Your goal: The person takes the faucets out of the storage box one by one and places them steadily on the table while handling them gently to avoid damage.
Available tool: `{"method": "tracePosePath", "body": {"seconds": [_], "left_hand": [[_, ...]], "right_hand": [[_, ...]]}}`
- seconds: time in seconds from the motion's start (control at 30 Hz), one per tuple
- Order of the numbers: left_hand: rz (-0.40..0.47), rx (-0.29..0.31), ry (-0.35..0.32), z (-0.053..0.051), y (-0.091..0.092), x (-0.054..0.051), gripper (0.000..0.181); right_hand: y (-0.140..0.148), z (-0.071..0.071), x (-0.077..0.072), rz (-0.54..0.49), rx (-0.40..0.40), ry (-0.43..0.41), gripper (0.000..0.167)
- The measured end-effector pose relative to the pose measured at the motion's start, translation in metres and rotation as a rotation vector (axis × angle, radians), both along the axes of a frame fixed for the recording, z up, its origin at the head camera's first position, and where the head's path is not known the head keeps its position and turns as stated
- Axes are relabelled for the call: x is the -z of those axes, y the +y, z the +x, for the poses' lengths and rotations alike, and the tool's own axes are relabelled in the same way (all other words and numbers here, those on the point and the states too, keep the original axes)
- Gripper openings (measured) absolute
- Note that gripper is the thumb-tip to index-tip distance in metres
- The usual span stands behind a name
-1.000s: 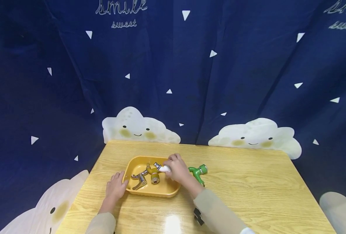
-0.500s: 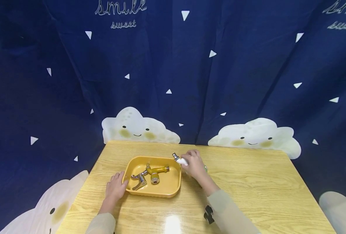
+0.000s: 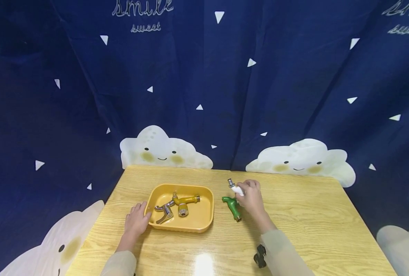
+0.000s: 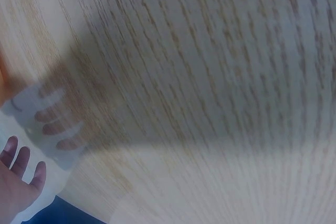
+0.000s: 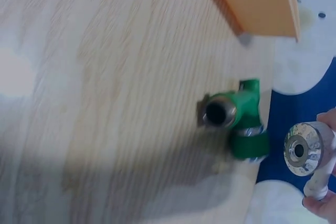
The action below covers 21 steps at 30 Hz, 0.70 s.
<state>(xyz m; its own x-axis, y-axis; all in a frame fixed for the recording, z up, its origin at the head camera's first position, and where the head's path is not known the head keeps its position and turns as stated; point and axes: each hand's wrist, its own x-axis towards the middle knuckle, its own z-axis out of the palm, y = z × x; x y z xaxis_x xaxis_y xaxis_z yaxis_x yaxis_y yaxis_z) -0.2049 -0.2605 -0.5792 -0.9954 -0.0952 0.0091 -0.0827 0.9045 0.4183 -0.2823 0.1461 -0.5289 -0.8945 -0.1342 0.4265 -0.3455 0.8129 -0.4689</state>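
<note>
My right hand [image 3: 252, 196] pinches a white faucet [image 3: 238, 190] with a metal spout tip, held above the table right of the tray. In the right wrist view the faucet's round chrome end [image 5: 304, 149] shows between fingers and thumb. Just below and left of that hand lies a green faucet [image 3: 232, 207], partly hidden by it. My left hand [image 3: 136, 219] rests against the left rim of a yellow tray [image 3: 199, 227], fingers loosely extended. Inside the tray lie a yellow faucet [image 3: 187, 200] and a chrome faucet [image 3: 167, 211], touching or nearly so.
The wooden table [image 3: 311, 222] stretches to the right of my right hand. A dark blue curtain [image 3: 232, 96] with clouds and triangles hangs behind its back edge. A small black object [image 3: 260, 256] sits by my right sleeve.
My right hand has carried the white faucet from over the tray out to the right, past the tray's rim, to above the green faucet's side. The left hand stays put.
</note>
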Motion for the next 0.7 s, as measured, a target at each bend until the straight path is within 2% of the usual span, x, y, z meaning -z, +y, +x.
{"method": "tracePosePath", "body": {"seconds": [0.23,0.43,0.7], "left_hand": [[0.003,-0.003,0.002,0.0,0.001,0.0,0.052],[0.002,-0.003,0.007,0.0,0.001,0.001,0.051],[0.007,-0.002,0.009,0.0,0.001,0.001,0.052]], "right_hand": [[0.026,0.0,0.015,-0.015,0.094,0.0,0.03],[0.044,0.0,0.03,-0.003,0.14,0.047,0.028],[0.061,0.007,0.042,-0.005,0.211,-0.082,0.033]]}}
